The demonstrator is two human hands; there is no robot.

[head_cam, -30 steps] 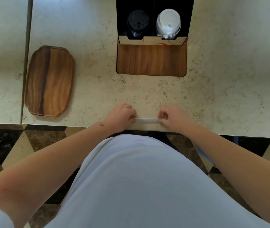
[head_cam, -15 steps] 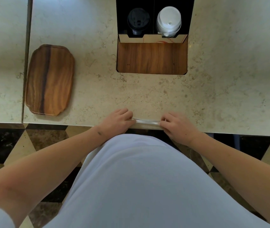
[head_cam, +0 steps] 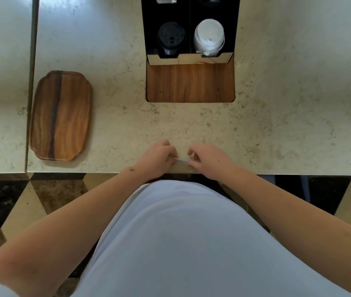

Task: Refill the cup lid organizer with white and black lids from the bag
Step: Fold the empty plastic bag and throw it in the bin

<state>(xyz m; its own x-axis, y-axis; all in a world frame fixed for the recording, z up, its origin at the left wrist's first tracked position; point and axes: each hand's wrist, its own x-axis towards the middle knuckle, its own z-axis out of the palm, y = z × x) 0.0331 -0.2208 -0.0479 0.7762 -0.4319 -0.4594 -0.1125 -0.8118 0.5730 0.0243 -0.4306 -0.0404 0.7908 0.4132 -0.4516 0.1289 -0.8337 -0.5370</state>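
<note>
Here, seen from the head camera looking down, a person stands at the near edge of a pale stone counter [head_cam: 298,116]. Both hands meet at that edge. The left hand [head_cam: 156,156] and the right hand [head_cam: 207,159] each have their fingers curled, pinching the ends of a thin, clear strip [head_cam: 178,160] stretched between them; it may be the flattened bag, though it is too slight to tell. The strip lies just beyond the fingertips of both hands, bridging the small gap.

Farther away, in the centre, stands a black lid organizer [head_cam: 189,28]. Its left compartment holds a stack of black lids [head_cam: 171,38], its right a stack of white lids [head_cam: 208,37]. A wooden panel [head_cam: 189,83] fronts it. A wooden tray [head_cam: 60,115] lies well apart on the left.
</note>
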